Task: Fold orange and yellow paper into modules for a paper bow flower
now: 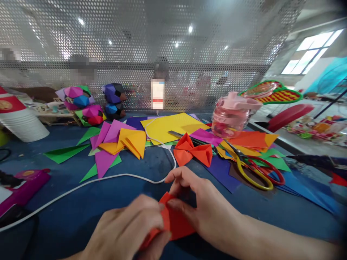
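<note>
White cable (124, 175) runs along bench (62, 216), just beyond left hand; best kept out from under fold. Left grip (128, 224) pinching left, folded part of red-orange paper (181, 224), blurred; edges want matching before any hard press. Paper between both hands, near front of view. Right grip (203, 202): thumb on paper's upper corner, forefinger arched off; cannot tell whether hidden fingers pinch. Steady thumb there should prevent slipping. Farther right, scissors (238, 155), apart from paper.
</note>
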`<state>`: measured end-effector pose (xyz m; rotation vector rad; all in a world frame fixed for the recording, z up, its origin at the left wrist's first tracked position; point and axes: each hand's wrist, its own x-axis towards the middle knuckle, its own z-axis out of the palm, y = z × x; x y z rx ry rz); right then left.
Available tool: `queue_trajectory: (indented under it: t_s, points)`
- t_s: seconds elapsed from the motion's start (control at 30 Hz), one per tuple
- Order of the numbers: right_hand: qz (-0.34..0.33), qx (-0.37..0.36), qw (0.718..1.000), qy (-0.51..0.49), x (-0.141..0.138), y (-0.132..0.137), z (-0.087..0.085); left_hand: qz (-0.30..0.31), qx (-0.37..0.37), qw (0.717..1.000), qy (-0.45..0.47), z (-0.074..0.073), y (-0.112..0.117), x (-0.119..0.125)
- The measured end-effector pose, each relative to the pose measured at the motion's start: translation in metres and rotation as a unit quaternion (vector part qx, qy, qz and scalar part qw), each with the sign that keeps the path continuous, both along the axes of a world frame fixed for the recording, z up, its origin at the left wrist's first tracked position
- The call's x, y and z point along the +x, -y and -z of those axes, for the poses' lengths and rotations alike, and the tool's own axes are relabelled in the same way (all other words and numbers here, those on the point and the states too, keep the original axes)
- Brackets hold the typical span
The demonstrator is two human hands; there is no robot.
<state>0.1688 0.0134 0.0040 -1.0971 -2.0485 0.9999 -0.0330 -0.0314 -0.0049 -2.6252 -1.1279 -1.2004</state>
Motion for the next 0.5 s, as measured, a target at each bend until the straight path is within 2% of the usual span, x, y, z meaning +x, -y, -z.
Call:
queue_trajectory:
  t_s: [0.07,0.13,0.23,0.27,0.33,0.5]
  points:
    - [0.0,0.011,0.999,-0.033,0.0,0.003,-0.001,-0.024,-0.062,0.996,0.056,-0.004,-0.006,-0.001]
    - [0.006,0.019,0.998,-0.057,0.0,0.005,-0.002,-0.022,-0.128,0.988,0.089,-0.005,-0.014,-0.002]
    - [0.011,0.046,0.996,-0.082,-0.001,0.009,-0.002,0.016,-0.253,0.964,0.08,0.0,-0.025,-0.004]
    - [0.011,0.054,0.995,-0.088,-0.001,0.01,-0.001,0.03,-0.274,0.958,0.074,0.002,-0.027,-0.005]
    - [0.007,0.062,0.994,-0.095,-0.001,0.011,0.0,0.045,-0.264,0.961,0.069,0.004,-0.028,-0.005]
    - [0.005,0.059,0.994,-0.09,-0.001,0.011,-0.002,0.065,-0.165,0.981,0.074,0.002,-0.026,-0.004]
